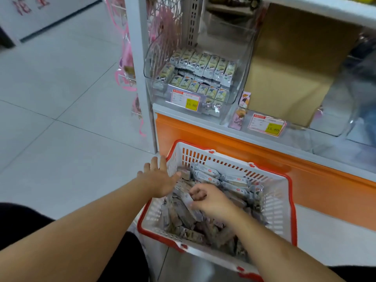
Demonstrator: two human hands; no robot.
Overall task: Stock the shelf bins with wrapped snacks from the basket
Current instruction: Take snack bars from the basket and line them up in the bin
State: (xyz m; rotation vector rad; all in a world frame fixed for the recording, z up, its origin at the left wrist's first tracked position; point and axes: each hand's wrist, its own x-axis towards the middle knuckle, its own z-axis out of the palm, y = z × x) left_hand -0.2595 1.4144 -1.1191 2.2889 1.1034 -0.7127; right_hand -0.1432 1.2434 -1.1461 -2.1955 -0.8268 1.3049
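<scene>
Silver-wrapped snacks fill the basket; one shelf bin is part stocked and its neighbour is nearly bare.

Lower centre of the frame, the white basket with red rim (pixel 273 208) holds a deep heap of wrapped snacks (pixel 205 222), so most of the stocking looks still to do. The right hand (pixel 211 199) pinches one silver bar (pixel 188 199) from the heap; the left hand (pixel 160 180) hangs spread and flat over the basket's left rim, holding nothing. Upper centre, the clear left bin (pixel 149 75) carries rows of pale green-and-silver packets (pixel 205 72). Right of it, the neighbouring clear bin (pixel 335 127) shows only two pink packets (pixel 241 110) at its left end.
</scene>
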